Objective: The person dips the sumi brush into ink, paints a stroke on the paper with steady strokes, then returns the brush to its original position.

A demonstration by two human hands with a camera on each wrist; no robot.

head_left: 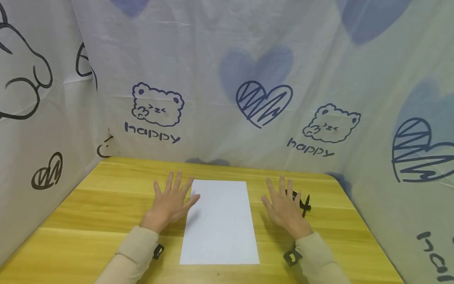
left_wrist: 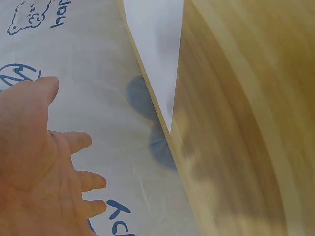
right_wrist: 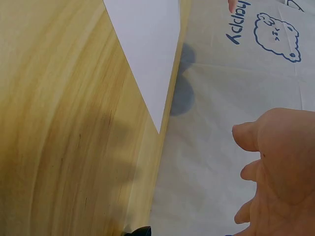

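The left hand [head_left: 169, 205] was held spread at the left of centre in the head view, its thumb overlapping the edge of the white sheet of paper [head_left: 221, 225]; the right hand [head_left: 285, 211] was held spread at the right of centre, apart from the sheet. Nothing was gripped by either. The sheet was laid flat in the lower middle of the frame, on the yellow wood-grain table [head_left: 99, 213]. For a careful step, it was judged best that both palms be kept raised and steady, so that the sheet would not be nudged or creased. Right of centre, a black pen-like item [head_left: 307, 202] was seen; a second black object [head_left: 294, 194] was partly covered by the right fingers and could not be identified. Either, it was judged, might be knocked if that hand were lowered. Along the table's far edge, a printed white cloth [head_left: 209, 138] was hung.
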